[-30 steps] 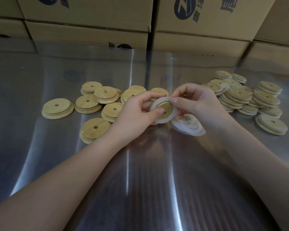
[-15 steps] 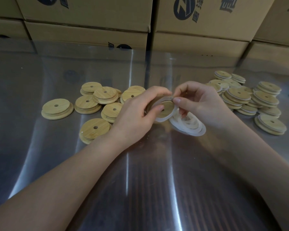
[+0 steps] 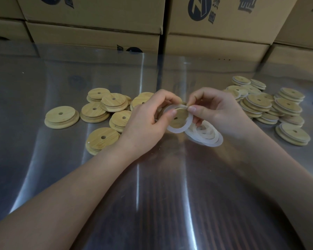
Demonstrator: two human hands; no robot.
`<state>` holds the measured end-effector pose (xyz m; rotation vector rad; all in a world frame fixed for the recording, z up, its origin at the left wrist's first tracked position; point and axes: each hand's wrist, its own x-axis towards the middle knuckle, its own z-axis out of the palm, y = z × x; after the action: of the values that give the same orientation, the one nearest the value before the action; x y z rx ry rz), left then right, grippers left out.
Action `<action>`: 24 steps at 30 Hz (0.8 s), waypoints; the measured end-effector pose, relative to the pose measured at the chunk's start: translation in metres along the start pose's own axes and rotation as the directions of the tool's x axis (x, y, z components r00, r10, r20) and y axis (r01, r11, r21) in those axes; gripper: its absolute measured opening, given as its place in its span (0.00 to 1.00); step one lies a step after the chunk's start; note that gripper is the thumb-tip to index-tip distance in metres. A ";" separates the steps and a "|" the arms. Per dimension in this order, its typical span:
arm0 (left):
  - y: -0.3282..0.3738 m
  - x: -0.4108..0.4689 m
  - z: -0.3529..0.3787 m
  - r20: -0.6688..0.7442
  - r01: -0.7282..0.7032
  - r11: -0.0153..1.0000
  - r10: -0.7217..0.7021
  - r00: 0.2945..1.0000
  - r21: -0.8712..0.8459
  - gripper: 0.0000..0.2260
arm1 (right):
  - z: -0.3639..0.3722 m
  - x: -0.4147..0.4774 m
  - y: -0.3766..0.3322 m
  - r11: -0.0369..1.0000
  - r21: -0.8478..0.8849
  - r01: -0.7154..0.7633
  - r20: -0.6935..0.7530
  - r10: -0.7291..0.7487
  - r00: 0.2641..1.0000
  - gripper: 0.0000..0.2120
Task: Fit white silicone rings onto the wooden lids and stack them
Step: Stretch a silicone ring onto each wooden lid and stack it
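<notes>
Gripped lid (image 3: 179, 116) in left hand (image 3: 146, 121), pinched ring (image 3: 177, 130) with right hand (image 3: 215, 112); probably needed working evenly round the edge.

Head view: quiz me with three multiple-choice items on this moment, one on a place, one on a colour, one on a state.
1. Where do the loose rings lie?
A. On the table by the right hand
B. Inside an open box
C. On the floor

2. What colour is the ring being fitted?
A. Black
B. White
C. Red

3. How is the lid placed?
A. Flat on the table, untouched
B. Held off the table in both hands
C. Lying in a tray

Answers:
1. A: the pile lies right beside that hand.
2. B: its band shows white against the wood.
3. B: the left hand grips the lid while the right pinches the ring at its top edge.
</notes>
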<state>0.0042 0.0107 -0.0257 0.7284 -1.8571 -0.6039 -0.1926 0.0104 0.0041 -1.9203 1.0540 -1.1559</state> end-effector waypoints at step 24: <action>0.008 -0.001 0.000 -0.115 0.149 0.982 -0.162 0.980 -0.117 0.06 | 0.006 -0.003 -0.004 0.999 -0.033 0.001 -0.114 -0.004 0.994 0.07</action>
<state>0.0026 0.0163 -0.0209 0.8262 -1.6502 -0.7367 -0.1867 0.0158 0.0043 -1.9001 1.1375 -1.2696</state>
